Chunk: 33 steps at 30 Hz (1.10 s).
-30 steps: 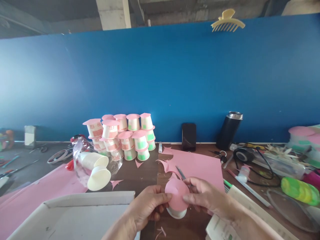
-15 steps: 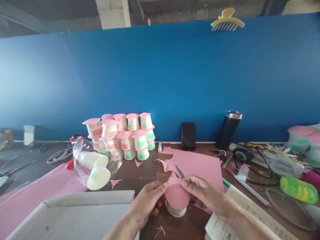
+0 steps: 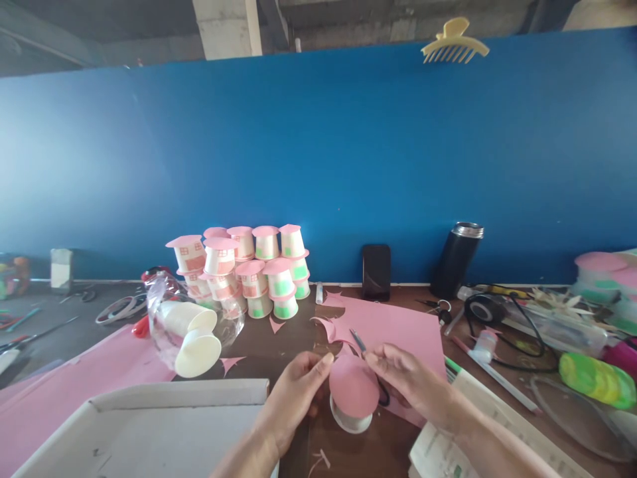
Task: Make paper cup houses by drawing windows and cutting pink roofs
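Note:
A pink paper disc (image 3: 354,388) lies over a white paper cup (image 3: 351,423) that stands on the dark table, most of the cup hidden beneath it. My left hand (image 3: 297,392) is at the disc's left edge, thumb stretched out and fingers loosely curled, holding nothing that I can see. By the upper right edge is my right hand (image 3: 403,372), its fingers half bent and no longer over the disc. Scissors (image 3: 357,340) lie just behind, partly covered by the disc and right hand. Under them is a cut pink sheet (image 3: 398,328).
Stacked cups with pink tops (image 3: 251,269) stand at the back left, beside plain cups in a plastic bag (image 3: 196,352). A white box lid (image 3: 174,425) is at front left. A phone (image 3: 376,272), a black flask (image 3: 456,259) and a booklet (image 3: 478,411) are rightward.
Both hands have eased slightly off the pink disc; their thumbs no longer overlap its upper edge. The disc stays on the cup.

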### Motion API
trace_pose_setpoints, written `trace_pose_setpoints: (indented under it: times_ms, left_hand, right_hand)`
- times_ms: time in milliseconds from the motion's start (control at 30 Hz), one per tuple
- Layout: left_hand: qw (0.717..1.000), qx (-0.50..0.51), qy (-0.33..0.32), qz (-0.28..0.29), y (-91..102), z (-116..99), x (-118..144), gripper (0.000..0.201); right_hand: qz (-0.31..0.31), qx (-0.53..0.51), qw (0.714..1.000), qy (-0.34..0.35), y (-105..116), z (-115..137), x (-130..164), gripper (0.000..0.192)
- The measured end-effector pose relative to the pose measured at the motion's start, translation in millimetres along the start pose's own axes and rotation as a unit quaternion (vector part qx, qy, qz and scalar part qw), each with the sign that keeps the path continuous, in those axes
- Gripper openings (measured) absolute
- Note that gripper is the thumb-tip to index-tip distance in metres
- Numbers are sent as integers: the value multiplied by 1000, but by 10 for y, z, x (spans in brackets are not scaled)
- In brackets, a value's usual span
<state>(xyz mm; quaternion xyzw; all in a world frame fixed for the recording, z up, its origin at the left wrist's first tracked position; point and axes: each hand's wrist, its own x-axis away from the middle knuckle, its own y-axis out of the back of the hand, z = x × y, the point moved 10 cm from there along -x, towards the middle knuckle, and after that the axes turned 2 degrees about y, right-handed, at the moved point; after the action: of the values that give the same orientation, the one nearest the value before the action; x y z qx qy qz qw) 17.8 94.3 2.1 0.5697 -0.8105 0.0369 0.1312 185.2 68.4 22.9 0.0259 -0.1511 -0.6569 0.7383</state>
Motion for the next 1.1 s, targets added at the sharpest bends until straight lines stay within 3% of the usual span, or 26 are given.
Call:
trace_pose_setpoints:
  times_ms: [67,167,267,400,633,1100]
  left_hand:
    - [984,-101,-127,-78,135,-311,90,36]
    - [904,-272,-301,-137,79,-705,349,31]
    - [842,-390,-356,-105,-143,-760,472,40]
    - [801,-468,-366,-74,-313,-687,505,45]
    - [795,-491,-350,-76,-322,-660,454,43]
    - [796,-481,-358,-77,-318,-662,469,43]
  right_hand:
    - [-46,59,995,58,103,170,48,45]
    - [-91,203,959,175,123,458,196,42]
    - [-74,336,910,231,-34,561,327,45]
    - [-49,415,881,223,-164,539,388,64]
    - [-25,441,880,174,-198,504,364,59]
    - [-44,432,879,198,-212,611,375,54]
